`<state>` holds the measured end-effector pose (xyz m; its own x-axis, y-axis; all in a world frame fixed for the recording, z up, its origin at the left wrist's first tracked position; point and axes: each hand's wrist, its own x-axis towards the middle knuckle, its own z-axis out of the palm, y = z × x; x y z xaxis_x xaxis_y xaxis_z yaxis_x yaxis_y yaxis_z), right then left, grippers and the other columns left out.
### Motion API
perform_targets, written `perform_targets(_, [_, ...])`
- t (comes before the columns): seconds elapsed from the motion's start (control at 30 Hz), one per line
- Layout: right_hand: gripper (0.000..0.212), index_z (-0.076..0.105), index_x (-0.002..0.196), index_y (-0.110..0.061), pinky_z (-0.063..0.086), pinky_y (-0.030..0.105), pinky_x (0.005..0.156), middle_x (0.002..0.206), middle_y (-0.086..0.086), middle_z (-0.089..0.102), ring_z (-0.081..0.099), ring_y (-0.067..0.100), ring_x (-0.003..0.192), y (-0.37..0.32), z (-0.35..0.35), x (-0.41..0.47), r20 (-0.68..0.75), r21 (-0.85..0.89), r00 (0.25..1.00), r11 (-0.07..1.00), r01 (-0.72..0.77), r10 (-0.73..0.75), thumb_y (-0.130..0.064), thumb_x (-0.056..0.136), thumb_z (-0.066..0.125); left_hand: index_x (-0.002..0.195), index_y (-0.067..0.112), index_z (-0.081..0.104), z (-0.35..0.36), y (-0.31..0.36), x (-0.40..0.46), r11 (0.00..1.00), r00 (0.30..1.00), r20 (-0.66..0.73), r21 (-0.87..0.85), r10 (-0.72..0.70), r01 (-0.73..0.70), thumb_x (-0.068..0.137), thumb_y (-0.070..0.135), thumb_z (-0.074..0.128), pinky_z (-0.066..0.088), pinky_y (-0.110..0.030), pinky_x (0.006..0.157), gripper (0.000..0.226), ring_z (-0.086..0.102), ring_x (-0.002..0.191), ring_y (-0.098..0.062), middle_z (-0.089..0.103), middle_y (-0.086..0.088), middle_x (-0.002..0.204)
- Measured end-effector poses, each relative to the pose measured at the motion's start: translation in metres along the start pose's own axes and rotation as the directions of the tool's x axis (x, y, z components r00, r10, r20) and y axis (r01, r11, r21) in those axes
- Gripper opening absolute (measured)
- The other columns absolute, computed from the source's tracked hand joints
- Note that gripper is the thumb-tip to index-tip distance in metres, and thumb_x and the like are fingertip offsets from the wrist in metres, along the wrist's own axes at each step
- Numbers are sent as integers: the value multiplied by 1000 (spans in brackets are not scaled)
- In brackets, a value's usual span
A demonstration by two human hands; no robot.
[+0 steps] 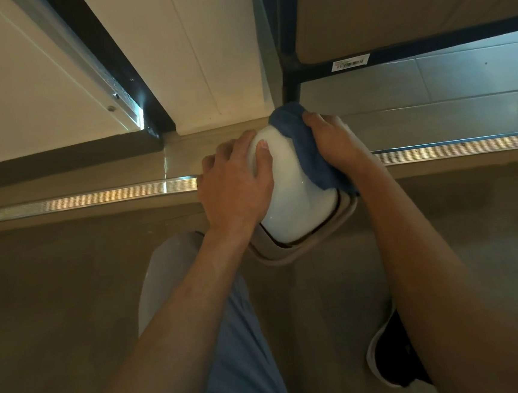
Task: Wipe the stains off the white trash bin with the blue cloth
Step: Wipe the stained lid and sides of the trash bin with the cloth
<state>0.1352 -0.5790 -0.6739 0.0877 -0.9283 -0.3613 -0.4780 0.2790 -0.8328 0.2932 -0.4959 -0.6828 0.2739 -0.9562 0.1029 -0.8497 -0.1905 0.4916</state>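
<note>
Wiping is under way: the right hand (334, 141) presses the blue cloth (306, 148) flat against the right flank of the white bin (289, 200), fingers curled over the bunched fabric and gripping it, while the left hand (234, 182) steadies the bin from the other side, fingers spread and wrapped around its wall, thumb lying across the white surface. The bin seems to be tipped or turned so that its rounded white body faces the camera, with a beige rim (291, 254) at the near end; it sits low, over the floor by a metal threshold strip (95, 199) and just before a dark table leg (292, 87). The broad white face between the hands looks clean and slightly glossy, with a few tiny specks that may be droplets or glare; I cannot tell whether any stains remain there. The side under the cloth and the far side are hidden, so their state is unknown. My judgement is that the task is mid-course: one flank is being rubbed, and the hidden faces and rim probably still need checking.
</note>
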Motion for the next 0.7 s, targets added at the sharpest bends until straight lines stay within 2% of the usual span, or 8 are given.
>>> perform_targets(0.1, [41,61,102,-10,48,43,87,86,-1,61,59,18,86,30,16,-30,-188,0,977,994,107,-105,-34,109,29,141,32,54,0,-2,0,1000,1000,3,3,2,-2,104,54,34,51,-47,93,47,56,117,-29,63,-1,133])
perform_targets(0.2, [40,57,90,-17,52,52,82,79,-2,58,58,16,77,53,28,-58,-348,6,932,993,115,-106,-39,108,29,142,32,54,0,-3,1,1000,1000,6,-2,12,-12,104,54,35,50,-46,94,47,56,118,-29,63,-1,134])
perform_targets(0.27, [38,58,93,-17,50,47,86,85,-3,59,58,14,83,44,21,-54,-294,29,954,997,76,-65,-36,108,29,142,31,54,0,-3,0,1000,1000,-3,-1,19,-19,105,53,35,50,-46,93,47,56,118,-29,63,-1,134])
perform_targets(0.37, [37,62,113,-14,42,40,95,107,4,58,55,22,105,15,4,-22,-95,-47,995,999,1,-6,-31,107,29,142,32,53,1,-2,-1,1000,1000,0,-3,12,-12,105,52,36,48,-44,94,46,55,119,-28,61,0,135])
perform_targets(0.47, [44,60,131,-8,41,32,91,125,11,62,57,22,113,-3,-3,16,63,-39,996,997,-60,63,-34,105,36,142,33,52,0,-1,-1,1000,1000,4,-7,10,-10,105,51,36,49,-45,94,45,55,120,-28,61,0,136])
perform_targets(0.53, [44,57,135,-6,37,25,86,124,8,61,55,16,109,-6,-1,26,123,-28,990,998,-65,68,-33,106,39,142,33,52,-1,-1,-1,1000,1000,9,-6,8,-8,105,51,36,49,-46,95,45,55,120,-28,61,0,136])
perform_targets(0.6, [44,58,135,-8,36,25,88,120,4,59,54,15,109,0,1,22,107,12,993,999,-44,43,-35,107,37,142,33,53,-1,-1,0,1000,1000,7,-10,3,-3,105,52,36,49,-45,95,45,55,120,-28,61,0,136])
perform_targets(0.7, [46,61,128,-20,40,36,99,117,1,60,54,17,113,23,5,-15,-16,7,1000,1000,6,-6,-45,108,28,142,33,54,-1,-2,0,1000,1000,4,-8,3,-3,105,53,36,47,-42,95,45,54,120,-27,61,1,136])
